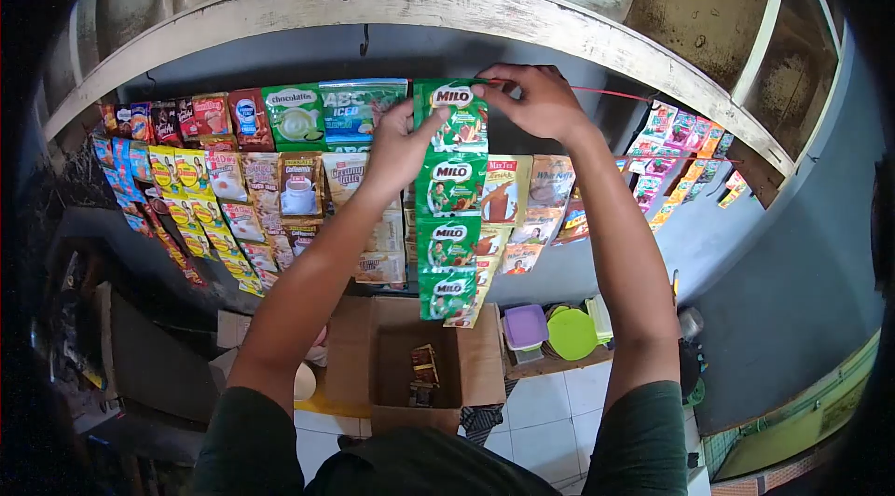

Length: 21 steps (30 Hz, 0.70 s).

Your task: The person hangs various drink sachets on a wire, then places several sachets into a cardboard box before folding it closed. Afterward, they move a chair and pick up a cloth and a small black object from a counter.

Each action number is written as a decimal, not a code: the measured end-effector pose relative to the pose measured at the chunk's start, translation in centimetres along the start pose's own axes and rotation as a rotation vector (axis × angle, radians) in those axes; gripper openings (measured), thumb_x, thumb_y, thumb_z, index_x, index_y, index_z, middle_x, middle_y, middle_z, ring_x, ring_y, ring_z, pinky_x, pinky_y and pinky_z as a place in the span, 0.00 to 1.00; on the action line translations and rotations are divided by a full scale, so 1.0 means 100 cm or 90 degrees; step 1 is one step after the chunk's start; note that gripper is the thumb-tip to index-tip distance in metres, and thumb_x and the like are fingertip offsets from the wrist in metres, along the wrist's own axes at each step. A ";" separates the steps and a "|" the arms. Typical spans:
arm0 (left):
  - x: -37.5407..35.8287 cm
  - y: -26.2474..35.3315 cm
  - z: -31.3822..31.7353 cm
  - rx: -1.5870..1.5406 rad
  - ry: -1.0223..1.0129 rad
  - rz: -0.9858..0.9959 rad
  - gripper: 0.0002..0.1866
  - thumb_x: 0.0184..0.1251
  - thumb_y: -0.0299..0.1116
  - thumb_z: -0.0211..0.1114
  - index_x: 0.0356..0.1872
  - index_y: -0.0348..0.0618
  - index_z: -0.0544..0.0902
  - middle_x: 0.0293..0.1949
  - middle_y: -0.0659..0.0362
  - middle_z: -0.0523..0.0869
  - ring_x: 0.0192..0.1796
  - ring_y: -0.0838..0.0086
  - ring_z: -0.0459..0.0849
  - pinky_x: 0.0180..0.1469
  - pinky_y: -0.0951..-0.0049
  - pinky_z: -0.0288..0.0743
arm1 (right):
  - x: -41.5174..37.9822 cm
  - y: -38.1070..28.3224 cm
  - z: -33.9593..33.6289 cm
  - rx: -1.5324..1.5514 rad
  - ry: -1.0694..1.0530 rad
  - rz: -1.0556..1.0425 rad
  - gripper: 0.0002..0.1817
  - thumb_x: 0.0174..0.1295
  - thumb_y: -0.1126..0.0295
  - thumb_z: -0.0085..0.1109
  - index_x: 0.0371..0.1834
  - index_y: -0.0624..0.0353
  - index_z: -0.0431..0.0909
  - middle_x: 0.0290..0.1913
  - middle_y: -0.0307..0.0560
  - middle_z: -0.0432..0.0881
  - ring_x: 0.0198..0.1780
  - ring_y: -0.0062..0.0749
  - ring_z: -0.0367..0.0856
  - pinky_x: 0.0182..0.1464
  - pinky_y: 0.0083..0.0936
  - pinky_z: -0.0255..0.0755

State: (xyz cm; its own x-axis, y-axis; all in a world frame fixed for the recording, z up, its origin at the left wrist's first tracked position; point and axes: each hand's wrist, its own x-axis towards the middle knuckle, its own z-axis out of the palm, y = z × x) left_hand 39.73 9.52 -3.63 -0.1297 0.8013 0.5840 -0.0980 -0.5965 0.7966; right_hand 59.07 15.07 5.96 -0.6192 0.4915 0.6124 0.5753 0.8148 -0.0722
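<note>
A strip of green Milo sachets (451, 201) hangs down from a red string (606, 92) in front of me. My left hand (403, 147) has its thumb and fingers closed on the left edge of the top sachet. With thumb and fingers pinched, my right hand (536, 100) is at the strip's upper right corner, beside the string. The fingertips of that hand partly hide how the strip meets the string. Just left of the strip hangs a blue ABC Iced sachet (359, 114), next to a green Chocolatos sachet (295, 117).
A lower row holds coffee sachets (300, 185) and a Max Tea strip (503, 193). More strips (671, 137) hang at the right. Below stands an open cardboard box (350, 347) with small packets inside, beside purple (526, 326) and green (571, 333) plastic containers. A wooden beam (447, 0) runs above.
</note>
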 end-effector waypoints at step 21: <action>-0.118 0.023 -0.005 0.314 -0.119 -0.065 0.11 0.67 0.34 0.62 0.45 0.38 0.82 0.27 0.50 0.83 0.26 0.63 0.84 0.28 0.63 0.74 | 0.018 -0.001 0.014 -0.170 0.026 -0.014 0.13 0.61 0.53 0.58 0.36 0.48 0.76 0.34 0.42 0.85 0.37 0.42 0.84 0.44 0.40 0.73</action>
State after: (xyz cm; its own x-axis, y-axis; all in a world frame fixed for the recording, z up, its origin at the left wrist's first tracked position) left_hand 40.52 -1.31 -8.81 0.0381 0.8755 0.4818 0.3804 -0.4585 0.8031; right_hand 57.11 16.30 5.98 -0.6145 0.4566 0.6433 0.6853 0.7129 0.1487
